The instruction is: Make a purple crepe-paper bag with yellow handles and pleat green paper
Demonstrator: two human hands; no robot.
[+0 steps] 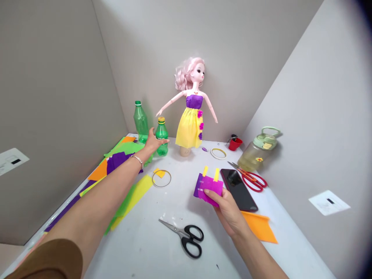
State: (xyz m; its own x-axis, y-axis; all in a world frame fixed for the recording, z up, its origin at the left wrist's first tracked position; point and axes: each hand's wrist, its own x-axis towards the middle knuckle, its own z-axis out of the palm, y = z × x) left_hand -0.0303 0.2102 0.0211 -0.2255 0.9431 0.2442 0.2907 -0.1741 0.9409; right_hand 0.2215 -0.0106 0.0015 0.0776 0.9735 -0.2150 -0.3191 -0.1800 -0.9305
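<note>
Magenta pc w/ purple layer & 2 yellow strips is being pinched by R hand above counter, just beside phone. L hand, fingers spread, is being held at yellow-capped bottle; whether bottle is being gripped can't be told. Risks (judged): bottle tip-over into doll is being invited by any one-sided nudge; creasing of pc & strips, by R pinch being over-tightened.

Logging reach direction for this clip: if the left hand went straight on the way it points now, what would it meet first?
Most likely the yellow-capped green bottle: the left hand is spread right at it, though depth is unclear, so they may be touching.
</note>
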